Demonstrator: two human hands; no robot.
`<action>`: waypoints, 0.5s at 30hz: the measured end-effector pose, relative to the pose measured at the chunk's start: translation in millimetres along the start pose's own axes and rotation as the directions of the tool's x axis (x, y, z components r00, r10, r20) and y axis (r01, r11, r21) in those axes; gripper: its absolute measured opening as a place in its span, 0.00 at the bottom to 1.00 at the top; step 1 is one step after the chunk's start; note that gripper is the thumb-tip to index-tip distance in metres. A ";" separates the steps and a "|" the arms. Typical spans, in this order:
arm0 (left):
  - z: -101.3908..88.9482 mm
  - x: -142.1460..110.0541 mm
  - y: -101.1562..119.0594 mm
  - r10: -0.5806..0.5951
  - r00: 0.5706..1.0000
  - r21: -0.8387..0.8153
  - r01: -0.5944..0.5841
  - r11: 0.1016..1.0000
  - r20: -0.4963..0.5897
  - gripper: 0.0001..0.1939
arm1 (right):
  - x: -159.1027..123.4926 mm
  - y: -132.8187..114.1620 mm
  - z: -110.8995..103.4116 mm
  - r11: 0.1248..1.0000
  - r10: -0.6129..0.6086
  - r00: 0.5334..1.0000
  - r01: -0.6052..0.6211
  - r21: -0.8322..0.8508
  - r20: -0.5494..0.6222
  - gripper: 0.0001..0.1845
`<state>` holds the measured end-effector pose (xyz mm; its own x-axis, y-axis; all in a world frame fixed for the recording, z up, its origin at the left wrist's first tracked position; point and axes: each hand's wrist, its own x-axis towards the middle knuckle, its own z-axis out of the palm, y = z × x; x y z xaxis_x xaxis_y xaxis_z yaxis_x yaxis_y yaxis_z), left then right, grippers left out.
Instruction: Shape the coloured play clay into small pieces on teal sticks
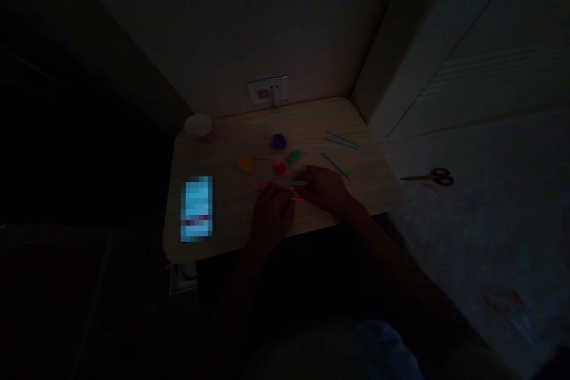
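The scene is very dark. Over the front of a small wooden table point(227, 214), my left hand point(272, 211) has its fingers curled beside bright pink-red material point(295, 198); whatever lies between them is hidden. My right hand point(325, 187) is closed on a short light-blue stick point(297, 183), which points left above the pink-red material. A flat pink piece point(262, 187) lies by my left fingertips. Just beyond my hands are lumps that look like modelling clay: red point(279, 167), green point(293, 156), purple point(278, 142) and orange point(246, 164).
Thin blue-green sticks point(336, 165) lie on the right of the table. A lit phone point(196, 209) is at the left, with a pale cup point(199, 125) behind it. Scissors point(440, 177) rest on a pale surface to the right. A wall socket point(267, 90) sits behind the table.
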<state>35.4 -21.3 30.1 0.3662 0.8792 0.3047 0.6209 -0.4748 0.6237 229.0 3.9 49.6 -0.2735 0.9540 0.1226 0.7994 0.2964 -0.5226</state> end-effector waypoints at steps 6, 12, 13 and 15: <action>0.2 -0.5 -1.0 -0.006 1.000 0.010 0.006 1.000 0.001 0.02 | -3.2 10.1 7.4 0.990 -0.003 0.997 0.014 0.142 -0.078 0.11; -1.3 -1.4 -0.5 -0.012 1.000 -0.001 0.012 1.000 0.004 0.05 | -24.3 20.8 8.9 0.968 0.093 0.971 -0.037 0.246 -0.218 0.10; -1.5 -1.5 -0.5 -0.012 1.000 -0.005 0.012 1.000 0.001 0.06 | -28.2 20.8 8.4 0.967 0.072 0.978 -0.021 0.253 -0.196 0.10; -1.8 -1.8 -0.8 -0.012 1.000 -0.015 0.012 1.000 -0.005 0.05 | -33.9 19.0 7.0 0.966 0.032 0.988 0.008 0.258 -0.152 0.10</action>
<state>33.0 -22.4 30.4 0.3552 0.8851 0.3006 0.6148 -0.4634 0.6382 249.6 -23.2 29.5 -0.1634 0.9589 0.2321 0.6322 0.2823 -0.7215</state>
